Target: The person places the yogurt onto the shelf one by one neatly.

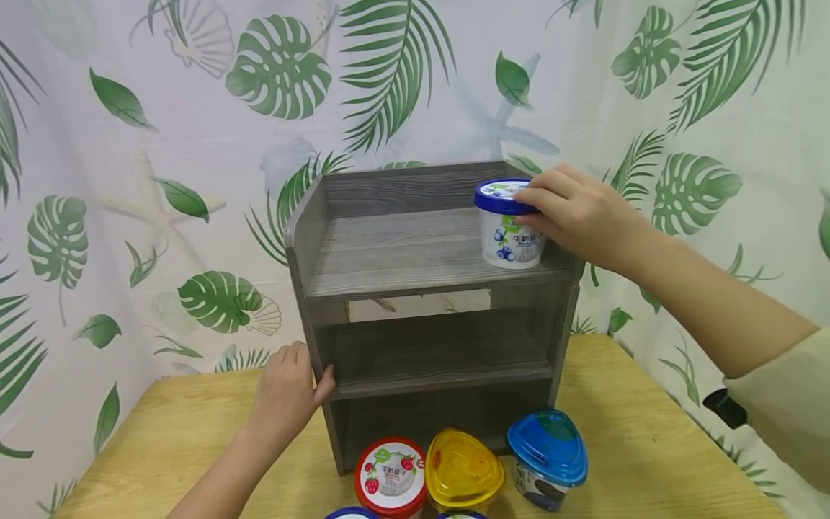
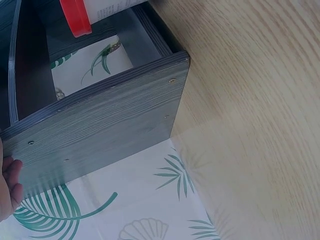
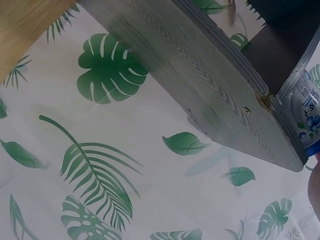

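Note:
A grey wooden shelf rack (image 1: 415, 249) with three levels stands on the table. At the right end of its top level, my right hand (image 1: 583, 216) grips a white tub with a blue lid (image 1: 509, 241) and blueberries printed on it. The same tub (image 3: 306, 112) peeks in at the right edge of the right wrist view. My left hand (image 1: 288, 386) holds the rack's left side panel, thumb round its front edge. Fingertips (image 2: 12, 182) show curled against that panel in the left wrist view.
In front of the rack on the wooden table (image 1: 214, 411) stand a red-lidded strawberry tub (image 1: 392, 476), a yellow-lidded tub (image 1: 463, 468) and a blue-lidded cup (image 1: 547, 458). More blue lids (image 1: 350, 513) show at the bottom edge. A leaf-patterned curtain (image 1: 214, 144) surrounds the table.

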Demonstrator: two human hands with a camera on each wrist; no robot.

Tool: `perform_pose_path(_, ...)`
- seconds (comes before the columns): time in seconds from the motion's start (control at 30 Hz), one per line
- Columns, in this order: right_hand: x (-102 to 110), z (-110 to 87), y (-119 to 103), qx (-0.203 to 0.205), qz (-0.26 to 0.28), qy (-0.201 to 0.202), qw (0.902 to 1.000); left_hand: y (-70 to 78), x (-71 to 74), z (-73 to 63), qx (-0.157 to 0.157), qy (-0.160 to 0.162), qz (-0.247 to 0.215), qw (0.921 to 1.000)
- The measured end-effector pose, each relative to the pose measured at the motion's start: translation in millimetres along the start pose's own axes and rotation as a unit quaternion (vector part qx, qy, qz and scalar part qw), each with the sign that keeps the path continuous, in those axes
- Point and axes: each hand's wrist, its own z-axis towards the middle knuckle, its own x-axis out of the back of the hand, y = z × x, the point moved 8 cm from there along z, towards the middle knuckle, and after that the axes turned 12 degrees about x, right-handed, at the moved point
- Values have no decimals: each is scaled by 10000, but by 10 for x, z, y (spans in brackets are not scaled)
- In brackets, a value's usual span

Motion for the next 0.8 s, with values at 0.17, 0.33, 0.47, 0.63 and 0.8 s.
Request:
perform_pose_path(0.17,-13,-46,43,-117,11,-56,9999,9,1,2,-53,33,5,10000)
perform_pose_path(0.33,-47,-87,84,-247,-30,-303,9992,5,-2,1,-40,10,-22,10000)
perform_pose_path(0.47,-42,-63,81,-170,-66,-263,9995,-3,1,6,-13,-13,-14,10000)
perform_pose_path(0.63,-43,-46,71,-137,-102,-272,9995,0,-1,4,-29,28,2,10000)
perform_pose_path(0.8,-5,-39,44,-170,-224,-19,9996,4,-7,1,-35,42,-12,10000)
